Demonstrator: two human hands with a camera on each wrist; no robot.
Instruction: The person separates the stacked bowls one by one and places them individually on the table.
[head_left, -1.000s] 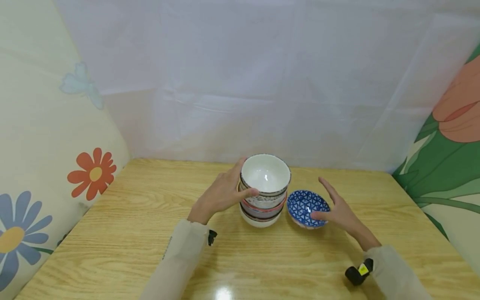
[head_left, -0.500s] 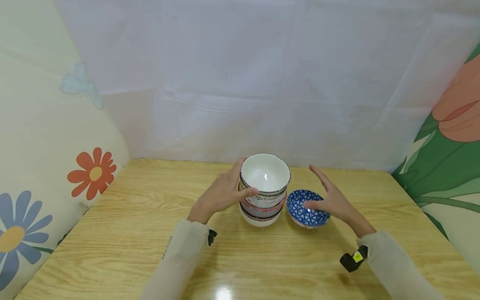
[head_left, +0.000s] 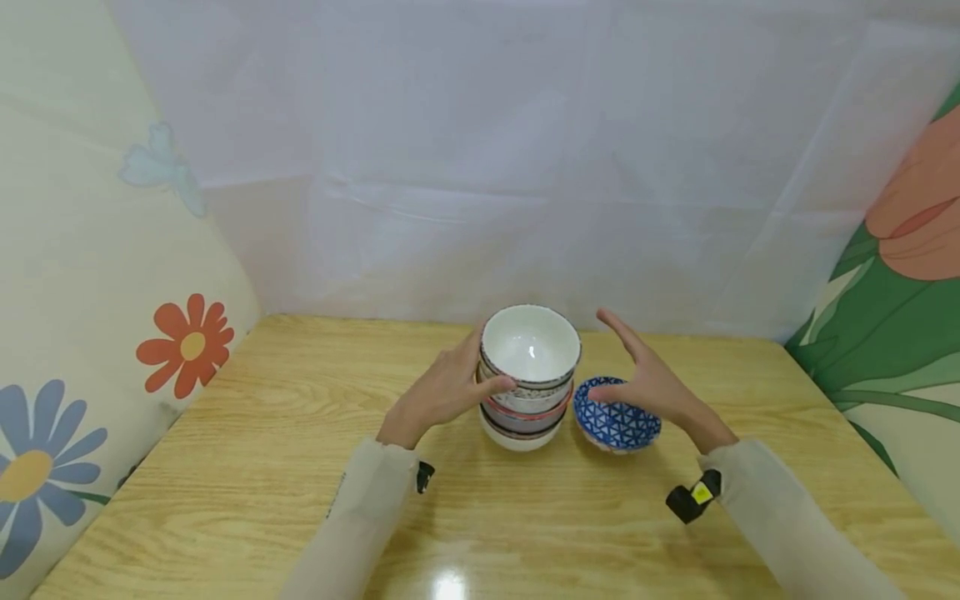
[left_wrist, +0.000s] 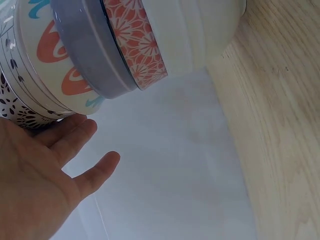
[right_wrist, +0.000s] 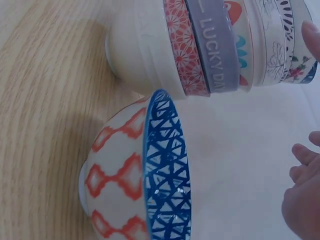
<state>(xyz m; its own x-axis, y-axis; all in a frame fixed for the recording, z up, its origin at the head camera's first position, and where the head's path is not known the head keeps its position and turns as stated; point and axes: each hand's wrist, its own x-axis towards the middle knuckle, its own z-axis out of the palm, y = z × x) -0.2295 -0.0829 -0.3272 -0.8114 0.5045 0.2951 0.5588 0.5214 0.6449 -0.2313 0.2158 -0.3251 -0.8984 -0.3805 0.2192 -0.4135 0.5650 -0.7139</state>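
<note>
White cloth beyond both my hands. Wooden table beneath them. Tall bowl stack just right of my left hand: white-lined bowl on top, grey-purple bowl with raised lettering lower down. Left hand curled round upper part of stack, thumb on near side. My right hand loose, thumb and fingers spread, apart from stack. Blue-patterned bowl on table under right hand, just beside stack.
</note>
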